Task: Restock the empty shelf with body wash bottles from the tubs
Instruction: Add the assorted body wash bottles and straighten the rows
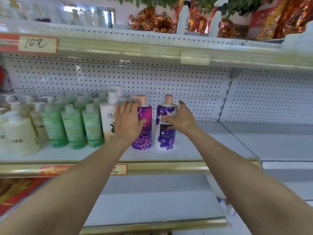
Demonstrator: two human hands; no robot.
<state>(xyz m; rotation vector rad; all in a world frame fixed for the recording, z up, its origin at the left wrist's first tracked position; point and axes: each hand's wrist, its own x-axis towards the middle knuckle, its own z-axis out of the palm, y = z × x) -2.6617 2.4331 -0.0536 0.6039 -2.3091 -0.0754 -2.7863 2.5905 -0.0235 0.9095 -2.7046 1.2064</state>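
Two body wash bottles with pink caps stand on the white middle shelf (211,146). My left hand (127,118) lies flat with straight fingers against the front of the magenta-purple bottle (144,138), also overlapping the cream Olay pump bottle (107,122) beside it. My right hand (182,117) curls round the right side of the white bottle with purple flowers (165,133), thumb across its front. Both bottles are upright, a small gap apart. The tubs are out of view.
Left of them stand several green bottles (72,128) and cream pump bottles (18,134). The shelf to the right is bare up to the pegboard back (186,82). A lower shelf (152,200) juts out beneath. The upper shelf edge (152,51) overhangs close above.
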